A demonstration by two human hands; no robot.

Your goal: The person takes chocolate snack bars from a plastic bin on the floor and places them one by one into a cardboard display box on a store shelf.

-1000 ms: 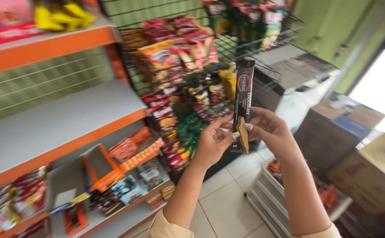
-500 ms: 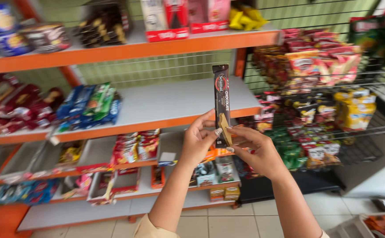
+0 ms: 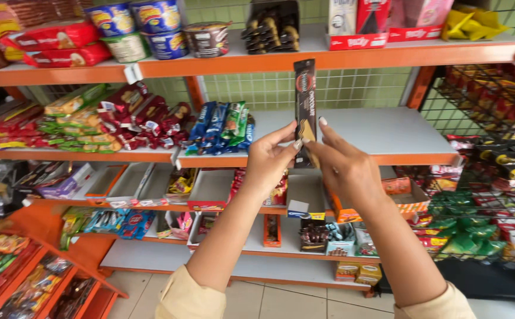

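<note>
I hold a long, narrow dark snack packet (image 3: 305,100) upright in front of a shop shelf. My left hand (image 3: 267,163) pinches its lower end from the left. From the right, my right hand (image 3: 345,167) grips the same end, fingers wrapped behind it. The packet's bottom part is hidden by my fingers. Behind it lies a grey shelf board (image 3: 381,133) with an orange edge, and blue and green biscuit packs (image 3: 222,123) sit just to the left.
Orange-edged shelves hold tubs (image 3: 133,23), red and green packets (image 3: 92,115) and open cardboard display boxes (image 3: 210,189). A black wire rack (image 3: 493,118) of hanging snacks stands at the right. A low orange stand (image 3: 27,272) sits at the lower left on the tiled floor.
The view has swung left from the wire rack to the shelves. Both hands have kept the packet upright and now hold it in front of the middle shelf.
</note>
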